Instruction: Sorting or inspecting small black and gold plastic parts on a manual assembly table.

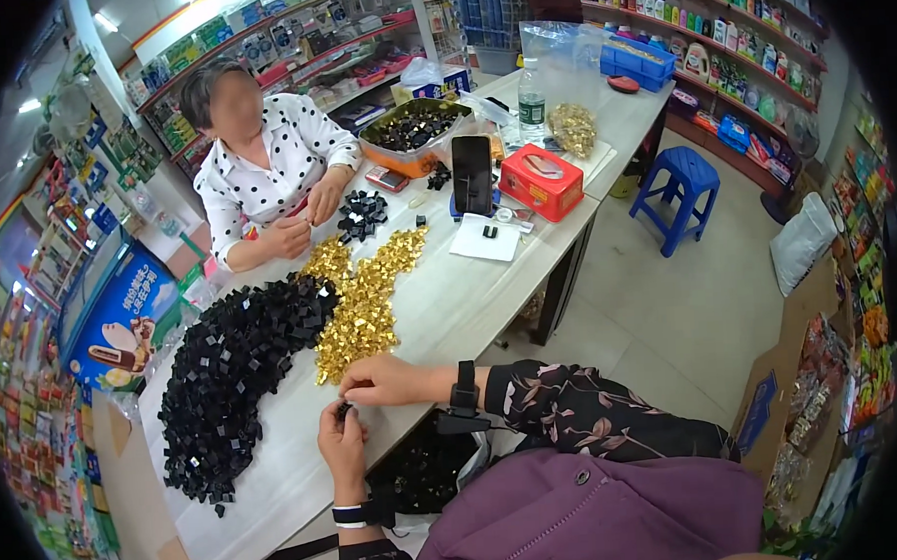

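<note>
Beside right hand (385,380), bunched with unclear hold, pinching black piece (344,411) in left hand (344,447), likely light, stiff, best edge-held.

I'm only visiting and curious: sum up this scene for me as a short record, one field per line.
Place: shop with stocked shelves
Left hand: pinching a small black piece
Right hand: fingertips close to that piece; contact unclear
Table: large black pile meeting a gold pile; smaller black pile; phone; red tin
Across: person in a spotted shirt
Floor: blue stool
</note>
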`<state>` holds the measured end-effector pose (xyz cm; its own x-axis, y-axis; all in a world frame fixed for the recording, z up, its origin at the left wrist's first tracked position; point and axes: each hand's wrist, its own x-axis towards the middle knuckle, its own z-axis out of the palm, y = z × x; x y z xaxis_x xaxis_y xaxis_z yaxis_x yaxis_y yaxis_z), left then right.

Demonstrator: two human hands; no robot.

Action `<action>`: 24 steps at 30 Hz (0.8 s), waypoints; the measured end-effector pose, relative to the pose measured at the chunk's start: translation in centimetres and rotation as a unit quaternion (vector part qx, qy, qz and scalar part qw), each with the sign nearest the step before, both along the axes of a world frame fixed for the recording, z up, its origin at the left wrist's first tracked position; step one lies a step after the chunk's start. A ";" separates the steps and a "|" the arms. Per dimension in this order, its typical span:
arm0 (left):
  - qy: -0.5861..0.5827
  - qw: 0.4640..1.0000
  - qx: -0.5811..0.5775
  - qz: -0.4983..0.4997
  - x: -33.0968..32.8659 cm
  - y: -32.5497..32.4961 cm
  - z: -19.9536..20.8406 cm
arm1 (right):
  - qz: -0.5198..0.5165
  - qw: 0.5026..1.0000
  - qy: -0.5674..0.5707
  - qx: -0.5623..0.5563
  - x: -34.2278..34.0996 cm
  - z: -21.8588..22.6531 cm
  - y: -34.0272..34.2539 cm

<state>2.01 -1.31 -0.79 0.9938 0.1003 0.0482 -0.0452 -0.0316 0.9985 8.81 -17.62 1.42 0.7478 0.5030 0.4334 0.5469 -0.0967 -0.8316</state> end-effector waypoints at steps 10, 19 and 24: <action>-0.032 0.998 0.045 -0.018 -1.0 -0.6 0.8 | 0.096 0.986 0.136 0.027 0.4 -1.0 -0.5; -0.012 1.000 0.015 -0.020 -0.9 -0.4 0.8 | 0.135 0.926 0.347 0.067 0.4 -0.1 -0.5; -0.041 0.996 0.074 -0.019 -0.9 -0.3 0.1 | 0.124 0.944 0.299 0.061 0.2 -0.8 0.1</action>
<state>1.16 -1.58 -0.71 0.9887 0.0483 0.1416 -0.1313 -0.1742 0.9759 8.97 -17.55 0.65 0.7429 0.6685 0.0359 -0.0315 0.0885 -0.9956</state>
